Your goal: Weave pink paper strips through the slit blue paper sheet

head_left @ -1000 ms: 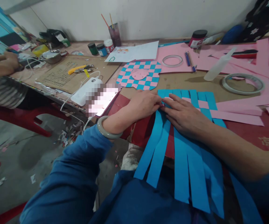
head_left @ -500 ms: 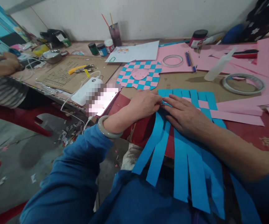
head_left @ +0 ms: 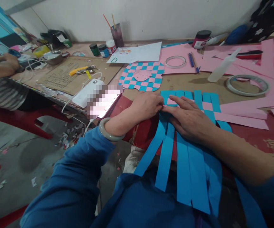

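Observation:
A half-woven sheet of blue and pink paper strips lies at the table's front edge. Its loose blue strips hang down over my lap, and pink strips stick out to the right. At the sheet's left edge my left hand has its fingers curled in a pinch on a paper strip; the fingertips are partly hidden. My right hand lies over the weave with fingers stretched out, its index fingertip close to the left hand. Behind both is a finished checkered paper piece with a pink round in its middle.
A phone and a white power bank lie to the left, near yellow-handled scissors. Tape rolls, a glue bottle, pencils and paint jars stand or lie behind. Another person's arm rests far left.
My right hand's fingers have shifted slightly left and down, uncovering a pink square near the weave's top left. The hanging blue strips have swung a little. My left hand has barely moved.

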Motion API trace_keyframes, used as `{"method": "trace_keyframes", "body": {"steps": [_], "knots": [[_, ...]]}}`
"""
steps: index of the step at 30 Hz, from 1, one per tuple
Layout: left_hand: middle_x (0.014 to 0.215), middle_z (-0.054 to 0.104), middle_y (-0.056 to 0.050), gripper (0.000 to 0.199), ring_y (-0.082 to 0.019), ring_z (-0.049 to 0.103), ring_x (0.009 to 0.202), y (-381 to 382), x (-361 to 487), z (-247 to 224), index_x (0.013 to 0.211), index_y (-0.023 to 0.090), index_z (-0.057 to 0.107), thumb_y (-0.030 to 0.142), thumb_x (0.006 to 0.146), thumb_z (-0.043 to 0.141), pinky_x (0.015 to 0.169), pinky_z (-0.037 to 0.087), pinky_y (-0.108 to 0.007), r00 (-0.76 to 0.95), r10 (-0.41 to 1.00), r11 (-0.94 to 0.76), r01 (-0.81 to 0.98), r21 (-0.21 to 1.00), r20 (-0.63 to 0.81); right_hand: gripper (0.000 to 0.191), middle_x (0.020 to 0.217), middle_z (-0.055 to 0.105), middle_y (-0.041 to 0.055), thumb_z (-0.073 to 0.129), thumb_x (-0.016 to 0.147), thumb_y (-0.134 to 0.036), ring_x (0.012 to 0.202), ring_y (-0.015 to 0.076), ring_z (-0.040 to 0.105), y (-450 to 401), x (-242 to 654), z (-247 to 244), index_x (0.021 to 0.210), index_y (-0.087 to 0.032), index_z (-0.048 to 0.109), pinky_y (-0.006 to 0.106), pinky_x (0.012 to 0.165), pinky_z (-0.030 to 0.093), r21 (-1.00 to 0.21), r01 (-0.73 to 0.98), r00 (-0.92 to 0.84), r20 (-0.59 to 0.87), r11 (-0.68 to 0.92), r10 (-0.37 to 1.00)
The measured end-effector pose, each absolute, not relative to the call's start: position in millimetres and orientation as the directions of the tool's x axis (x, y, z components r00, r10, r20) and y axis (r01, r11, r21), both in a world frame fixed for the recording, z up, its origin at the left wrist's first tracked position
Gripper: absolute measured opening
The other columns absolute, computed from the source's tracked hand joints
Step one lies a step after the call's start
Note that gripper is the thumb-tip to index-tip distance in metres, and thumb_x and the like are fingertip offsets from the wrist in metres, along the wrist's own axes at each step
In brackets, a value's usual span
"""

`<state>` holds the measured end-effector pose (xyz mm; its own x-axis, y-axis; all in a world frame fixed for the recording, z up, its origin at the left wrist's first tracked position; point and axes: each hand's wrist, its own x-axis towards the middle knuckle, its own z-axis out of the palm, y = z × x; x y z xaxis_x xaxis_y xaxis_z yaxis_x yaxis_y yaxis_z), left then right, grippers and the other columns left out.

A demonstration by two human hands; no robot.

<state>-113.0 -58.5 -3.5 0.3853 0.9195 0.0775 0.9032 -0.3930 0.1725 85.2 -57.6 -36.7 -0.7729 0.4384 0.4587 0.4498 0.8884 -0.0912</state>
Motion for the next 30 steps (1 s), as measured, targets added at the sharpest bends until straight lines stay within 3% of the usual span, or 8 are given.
{"method": "trace_keyframes", "body": {"steps": [6,16,21,25,30], "knots": [[0.101,0.074,-0.007,0.023,-0.021,0.065,0.099,-56.8,-115.1,-5.6,0.095,0.018,0.075,0.018,0.09,0.052,0.086,0.047,-0.035,0.397,0.912,-0.409,0.888,0.21,0.097,0.037,0.125,0.067,0.0166,0.039,0.096,-0.023,0.139,0.0311,0.043,-58.3,83.2,-34.3,0.124,-0.014,0.061,0.059,0.11,0.038,-0.095,0.529,-0.778,0.342,0.843,0.527],[0.1,0.076,-0.006,0.029,-0.02,0.068,0.094,-62.0,-117.9,0.3,0.107,0.021,0.073,0.015,0.089,0.051,0.084,0.048,-0.033,0.439,0.895,-0.446,0.876,0.187,0.075,0.04,0.132,0.063,0.0201,0.04,0.094,-0.021,0.139,0.0335,0.044,-57.3,83.0,-32.0,0.128,-0.011,0.059,0.06,0.107,0.041,-0.143,0.538,-0.771,0.313,0.831,0.554],[0.101,0.076,-0.005,0.026,-0.022,0.068,0.098,-62.9,-116.3,3.4,0.101,0.021,0.075,0.015,0.087,0.053,0.086,0.046,-0.036,0.443,0.897,-0.44,0.888,0.134,0.012,0.039,0.136,0.06,0.0173,0.039,0.095,-0.026,0.139,0.0338,0.043,-52.4,86.8,-31.3,0.126,-0.019,0.061,0.063,0.104,0.042,-0.266,0.51,-0.778,0.263,0.818,0.571],[0.105,0.075,-0.005,0.031,-0.023,0.067,0.104,-64.3,-118.5,1.9,0.103,0.021,0.074,0.011,0.086,0.05,0.087,0.044,-0.037,0.463,0.886,-0.463,0.879,0.114,0.028,0.038,0.136,0.061,0.0128,0.038,0.095,-0.026,0.139,0.0322,0.044,-47.8,91.6,-33.3,0.127,-0.023,0.06,0.06,0.102,0.046,-0.371,0.488,-0.738,0.309,0.79,0.6],[0.105,0.075,-0.006,0.031,-0.024,0.067,0.103,-68.0,-119.7,1.4,0.103,0.021,0.074,0.013,0.085,0.05,0.089,0.042,-0.04,0.478,0.876,-0.482,0.872,0.079,0.066,0.038,0.138,0.058,0.0164,0.038,0.096,-0.026,0.136,0.0351,0.046,-48.7,91.5,-35.8,0.123,-0.021,0.064,0.06,0.102,0.045,-0.333,0.548,-0.694,0.331,0.767,0.639]]}}
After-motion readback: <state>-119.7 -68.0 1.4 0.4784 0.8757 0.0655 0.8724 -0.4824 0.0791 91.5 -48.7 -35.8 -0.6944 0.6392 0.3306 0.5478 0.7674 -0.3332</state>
